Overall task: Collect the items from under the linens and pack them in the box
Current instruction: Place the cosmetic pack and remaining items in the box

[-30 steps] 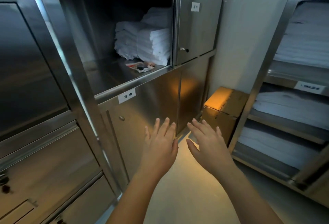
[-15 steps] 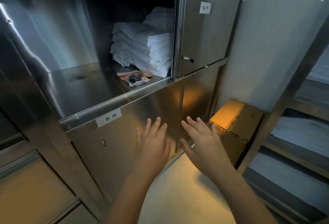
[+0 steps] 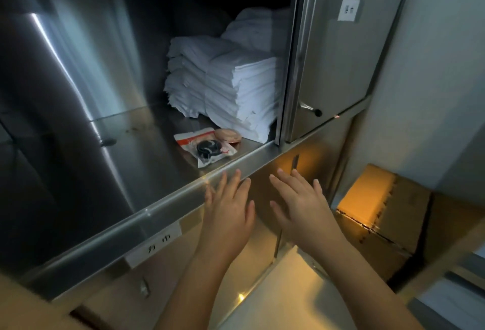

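Reaching up, both hands are now much nearer the shelf (image 3: pixel 147 146) than a second ago. The left hand (image 3: pixel 228 211) and right hand (image 3: pixel 301 206) are flat and spread, holding nothing, fingertips just below the shelf's front edge.

At 12 o'clock from the left hand lie a packet (image 3: pixel 189 138), a black round thing (image 3: pixel 208 147) and a tan round thing (image 3: pixel 227 135), beside the towels (image 3: pixel 236 88), not under them. So I think the picking up starts next.

The box (image 3: pixel 380 206) sits at 3 o'clock. I cannot tell if more hides under the towels. The black thing is too blurry to name.
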Tool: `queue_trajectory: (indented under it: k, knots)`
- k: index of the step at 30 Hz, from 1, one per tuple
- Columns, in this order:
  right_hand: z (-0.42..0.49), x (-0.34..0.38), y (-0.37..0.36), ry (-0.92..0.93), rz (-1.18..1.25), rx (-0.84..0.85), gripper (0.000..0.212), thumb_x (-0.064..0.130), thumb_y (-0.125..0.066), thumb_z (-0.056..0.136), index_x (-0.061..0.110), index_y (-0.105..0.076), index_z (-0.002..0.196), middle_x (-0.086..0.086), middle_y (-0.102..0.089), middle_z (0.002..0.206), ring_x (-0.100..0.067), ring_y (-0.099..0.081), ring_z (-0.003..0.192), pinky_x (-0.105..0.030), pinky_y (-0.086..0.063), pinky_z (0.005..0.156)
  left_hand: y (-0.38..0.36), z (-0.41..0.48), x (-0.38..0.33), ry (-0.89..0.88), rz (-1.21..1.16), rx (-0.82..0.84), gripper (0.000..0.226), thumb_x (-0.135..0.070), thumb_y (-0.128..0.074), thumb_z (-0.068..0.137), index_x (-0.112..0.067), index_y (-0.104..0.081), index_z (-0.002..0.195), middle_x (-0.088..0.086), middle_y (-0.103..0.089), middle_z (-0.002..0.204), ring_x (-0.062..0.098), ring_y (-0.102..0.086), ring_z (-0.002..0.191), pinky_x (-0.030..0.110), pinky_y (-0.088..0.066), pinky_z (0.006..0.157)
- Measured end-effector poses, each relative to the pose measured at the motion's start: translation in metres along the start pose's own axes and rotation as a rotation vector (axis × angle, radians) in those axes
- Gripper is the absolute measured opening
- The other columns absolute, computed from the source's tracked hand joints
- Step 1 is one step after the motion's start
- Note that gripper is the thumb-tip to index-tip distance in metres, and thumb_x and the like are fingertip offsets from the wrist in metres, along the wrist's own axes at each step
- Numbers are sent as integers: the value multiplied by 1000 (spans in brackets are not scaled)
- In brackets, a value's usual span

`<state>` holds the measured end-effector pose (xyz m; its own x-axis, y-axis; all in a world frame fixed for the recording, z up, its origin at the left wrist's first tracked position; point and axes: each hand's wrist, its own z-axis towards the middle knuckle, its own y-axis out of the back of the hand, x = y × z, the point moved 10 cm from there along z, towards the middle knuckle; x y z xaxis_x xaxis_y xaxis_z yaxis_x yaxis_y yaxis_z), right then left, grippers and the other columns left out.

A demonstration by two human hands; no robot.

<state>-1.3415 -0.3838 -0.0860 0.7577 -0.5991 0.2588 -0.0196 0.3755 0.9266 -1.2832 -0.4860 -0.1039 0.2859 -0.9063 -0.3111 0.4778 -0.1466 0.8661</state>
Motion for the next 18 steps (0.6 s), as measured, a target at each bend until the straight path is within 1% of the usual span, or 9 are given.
queue_trajectory:
  k: [4, 8, 9, 12, 14, 16, 18]
  knots:
    - [53, 6, -17, 30, 2, -9, 52, 33, -45, 95, 25, -29, 144, 5, -24, 153, -17, -12, 143, -45, -6, 114, 1, 42, 36, 27, 3, -7, 48, -30, -35, 97, -23, -29, 143, -3, -14, 156, 16, 1, 143, 40, 10, 109]
    - [90, 12, -38, 70, 10, -1, 52, 28, -51, 93, 20, -36, 142, -1, -31, 150, -23, -19, 142, -50, -11, 112, -5, 66, 61, 57, 4, 11, 47, -28, -37, 97, -22, -31, 143, -2, -14, 156, 17, -1, 143, 44, 5, 112]
    - [98, 13, -43, 81, 13, 7, 52, 29, -52, 92, 20, -36, 142, -1, -32, 150, -23, -19, 141, -50, -11, 112, -8, 71, 68, 69, 9, 18, 48, -28, -37, 97, -22, -29, 143, -2, -13, 156, 17, 0, 143, 45, 5, 112]
    - [120, 12, -62, 109, -20, 53, 55, 35, -45, 94, 26, -26, 145, 3, -24, 153, -17, -13, 143, -46, -9, 113, -17, 84, 84, 100, 37, 45, 50, -30, -36, 97, -22, -25, 145, -3, -10, 157, 16, 2, 143, 44, 4, 113]
    - [135, 9, -71, 118, -16, 69, 55, 35, -43, 95, 28, -22, 146, 5, -21, 154, -16, -11, 143, -45, -7, 113, -22, 93, 92, 114, 56, 55, 51, -30, -36, 97, -22, -22, 146, -3, -10, 157, 16, 2, 143, 44, 3, 113]
    - [150, 8, -78, 135, -3, 81, 56, 34, -44, 95, 27, -22, 146, 4, -21, 154, -17, -10, 143, -46, -7, 113, -26, 100, 97, 125, 65, 53, 52, -28, -36, 97, -21, -22, 146, -3, -11, 156, 16, 0, 143, 44, 3, 113]
    - [166, 7, -82, 164, 2, 77, 55, 31, -46, 94, 24, -27, 145, 3, -25, 153, -17, -14, 142, -46, -10, 113, -30, 108, 101, 137, 76, 46, 53, -28, -36, 96, -21, -22, 146, -3, -12, 156, 17, -1, 143, 44, 3, 113]
